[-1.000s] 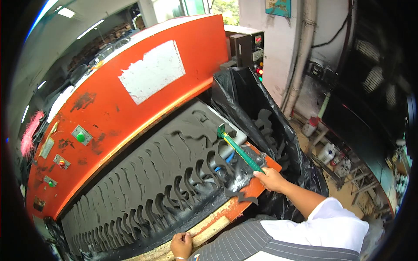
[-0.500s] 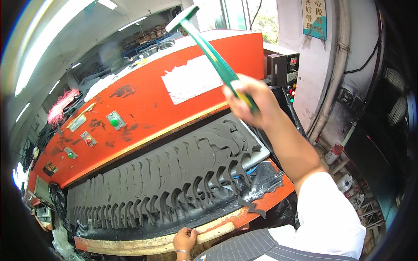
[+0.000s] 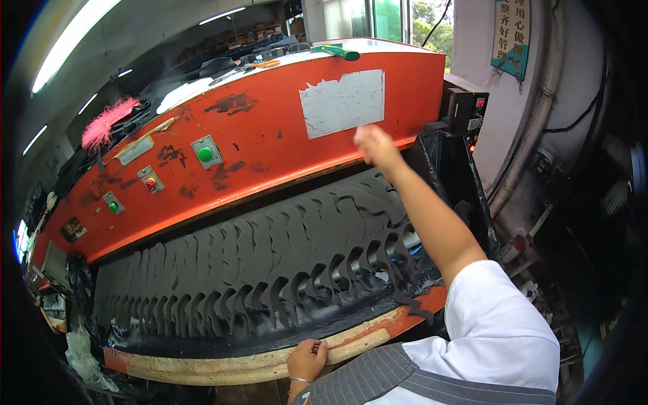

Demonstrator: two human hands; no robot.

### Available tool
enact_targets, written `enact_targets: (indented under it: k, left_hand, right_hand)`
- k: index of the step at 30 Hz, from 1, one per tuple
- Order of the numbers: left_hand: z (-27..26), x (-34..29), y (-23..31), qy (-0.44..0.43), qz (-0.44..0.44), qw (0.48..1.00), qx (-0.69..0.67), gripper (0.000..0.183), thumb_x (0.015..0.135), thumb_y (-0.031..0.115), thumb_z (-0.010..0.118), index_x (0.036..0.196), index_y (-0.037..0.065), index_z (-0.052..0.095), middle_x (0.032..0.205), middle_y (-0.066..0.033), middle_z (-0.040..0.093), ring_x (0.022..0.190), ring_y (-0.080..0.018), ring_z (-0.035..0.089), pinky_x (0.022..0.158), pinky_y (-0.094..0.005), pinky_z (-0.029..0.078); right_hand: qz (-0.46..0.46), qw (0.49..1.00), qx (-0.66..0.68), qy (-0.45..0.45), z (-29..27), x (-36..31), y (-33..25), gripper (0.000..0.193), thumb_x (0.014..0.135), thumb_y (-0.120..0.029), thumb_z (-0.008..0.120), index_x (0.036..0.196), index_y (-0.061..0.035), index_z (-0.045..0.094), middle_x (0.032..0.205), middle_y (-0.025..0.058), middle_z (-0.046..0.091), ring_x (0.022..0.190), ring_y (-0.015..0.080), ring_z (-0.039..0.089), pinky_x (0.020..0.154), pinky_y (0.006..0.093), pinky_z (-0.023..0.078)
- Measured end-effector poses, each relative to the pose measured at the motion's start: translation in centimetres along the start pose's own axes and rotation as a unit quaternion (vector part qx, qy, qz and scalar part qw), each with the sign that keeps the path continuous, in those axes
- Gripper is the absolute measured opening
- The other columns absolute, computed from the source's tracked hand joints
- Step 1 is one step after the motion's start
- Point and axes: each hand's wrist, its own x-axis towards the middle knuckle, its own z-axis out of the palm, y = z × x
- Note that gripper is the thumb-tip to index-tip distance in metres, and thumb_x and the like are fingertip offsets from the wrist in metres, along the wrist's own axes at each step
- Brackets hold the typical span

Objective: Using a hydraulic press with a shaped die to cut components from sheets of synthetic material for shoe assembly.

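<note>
My right hand [image 3: 379,150] is raised in front of the red machine's face, just below a torn white sheet [image 3: 343,104]. Its fingers look loosely curled and slightly blurred, with no tool in them. A green-handled tool [image 3: 342,52] with a crosswise head lies on top of the machine, beyond that hand. My left hand [image 3: 308,358] is closed in a fist on the wooden front strip [image 3: 223,371]. Between the hands, a dark grey foam sheet [image 3: 223,256] lies on the machine bed, cut into wavy strips whose near ends curl over the edge.
The red machine [image 3: 263,145] has green buttons [image 3: 205,154] and a red knob [image 3: 150,183]. Orange-handled scissors [image 3: 266,64] and a pink fringed bundle [image 3: 108,123] lie on top. A control box [image 3: 466,111] and a pipe [image 3: 533,121] stand at the right.
My right hand has let go of the green-handled tool, which now lies on the machine top, and has drawn back. My left hand stays on the wooden strip. The view has shifted.
</note>
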Motion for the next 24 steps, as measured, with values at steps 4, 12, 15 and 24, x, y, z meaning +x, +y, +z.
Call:
enact_targets:
  k: [4,12,15,24]
  left_hand:
    - [-0.7,0.1,-0.8,-0.057,-0.004,0.998,-0.037,0.023,0.081,0.033,0.067,0.085,0.01,0.071,0.075,-0.0067,0.067,0.069,-0.0241,0.066,0.063,-0.0356,0.051]
    - [-1.1,4.1,-1.4,-0.211,-0.05,0.889,-0.402,0.024,0.085,0.016,0.07,0.103,0.0,0.066,0.093,-0.0066,0.067,0.08,-0.0151,0.064,0.075,-0.0301,0.051]
    - [-1.9,6.3,2.1,-0.074,-0.064,0.73,-0.676,0.033,0.09,0.012,0.061,0.119,-0.004,0.053,0.113,-0.0132,0.061,0.105,-0.0221,0.058,0.094,-0.034,0.045]
    - [-1.6,2.7,-5.8,0.012,-0.151,0.695,-0.703,0.019,0.087,0.007,0.055,0.105,0.001,0.05,0.078,-0.0086,0.057,0.071,-0.0232,0.061,0.076,-0.0406,0.052]
  right_hand:
    - [0.13,0.802,-0.583,-0.01,2.8,-9.6,7.1,0.077,0.078,-0.052,0.07,0.134,-0.0032,0.047,0.134,0.0186,0.048,0.127,0.0348,0.04,0.105,0.0475,0.031]
    - [-0.194,0.92,-0.337,0.047,9.9,-19.3,3.8,0.051,0.073,-0.029,0.078,0.111,-0.0011,0.058,0.108,0.0168,0.058,0.1,0.0343,0.054,0.089,0.0406,0.045]
    - [-0.203,0.916,-0.2,-0.282,15.0,-23.3,2.8,0.059,0.072,-0.033,0.079,0.117,-0.0025,0.055,0.107,0.015,0.055,0.103,0.0323,0.052,0.09,0.041,0.044]
    - [-0.088,0.887,-0.447,0.073,1.4,-9.4,8.0,0.022,0.088,-0.02,0.057,0.096,-0.0038,0.069,0.1,0.0185,0.065,0.097,0.0357,0.061,0.088,0.0419,0.048]
